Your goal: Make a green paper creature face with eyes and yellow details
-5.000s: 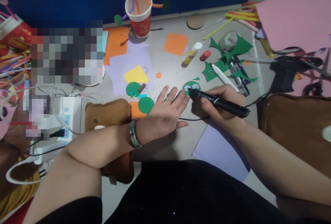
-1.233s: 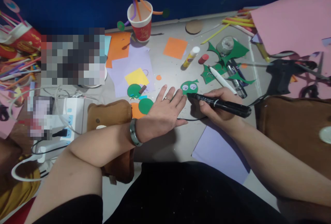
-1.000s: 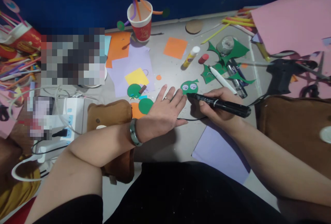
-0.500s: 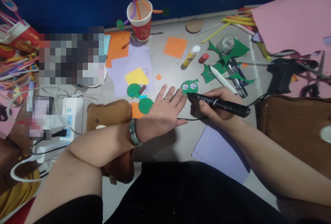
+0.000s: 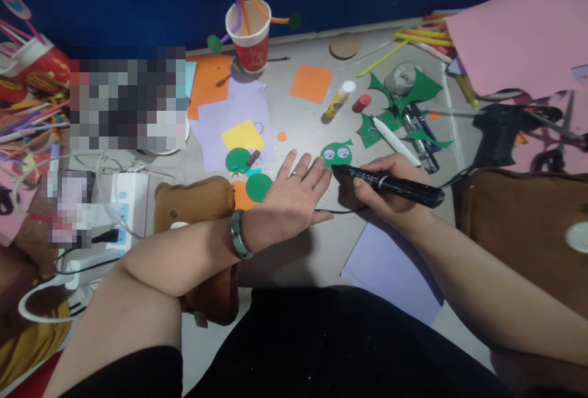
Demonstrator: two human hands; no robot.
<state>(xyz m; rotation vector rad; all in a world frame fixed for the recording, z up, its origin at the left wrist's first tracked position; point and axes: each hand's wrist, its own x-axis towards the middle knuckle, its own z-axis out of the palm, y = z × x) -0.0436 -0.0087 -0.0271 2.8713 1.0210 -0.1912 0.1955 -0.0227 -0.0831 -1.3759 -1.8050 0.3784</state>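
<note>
My left hand (image 5: pixel 294 196) lies flat on the table with its fingers spread, a ring on one finger. Its fingertips touch or come very near the lower left edge of a green paper cutout (image 5: pixel 337 155) with two drawn eyes. A thick black marker (image 5: pixel 397 187) is held in my right hand (image 5: pixel 390 193), its tip at the cutout's lower edge. Left of my left hand lie a green paper circle (image 5: pixel 260 188) and an orange paper piece (image 5: pixel 243 196). A white marker (image 5: pixel 395 142) rests just beyond my right hand.
Behind stand a red paper cup (image 5: pixel 252 49) and a glue stick (image 5: pixel 339 102). Green scraps (image 5: pixel 425 89), tape and a black glue gun (image 5: pixel 498 135) are at the right. A white power strip (image 5: pixel 128 202) lies left; purple paper (image 5: pixel 390 269) is in front.
</note>
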